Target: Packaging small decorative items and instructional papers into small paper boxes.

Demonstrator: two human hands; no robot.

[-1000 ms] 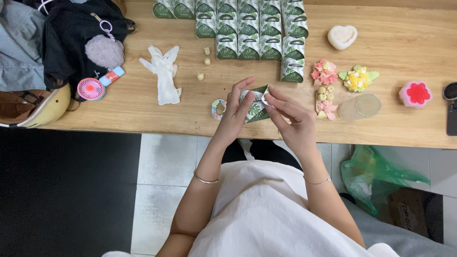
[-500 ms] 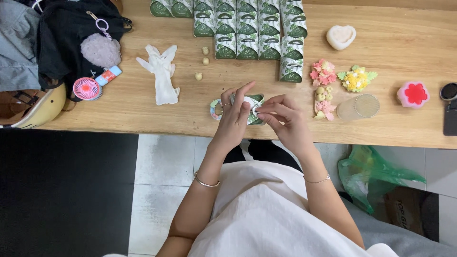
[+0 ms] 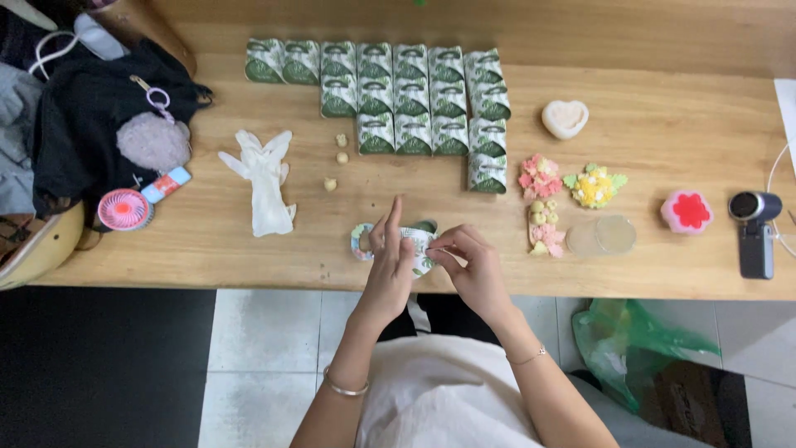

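Two dozen or so green-and-white packets (image 3: 394, 91) lie in rows on the far side of the wooden table (image 3: 663, 158), left of a heart-shaped mould (image 3: 565, 119). At the near edge I hold one small packet (image 3: 420, 249) between both hands. My left hand (image 3: 388, 267) backs it, forefinger raised; my right hand (image 3: 473, 270) pinches its right edge. I judge it light, thin and crinkly, likely slick, so best gripped at the sealed edges.

The left hand (image 3: 390, 265) and right hand (image 3: 474, 272) hide most of the packet (image 3: 421, 246). The tape ring (image 3: 361, 242) shows only partly. The bag (image 3: 33, 249) is cut off at the left edge.
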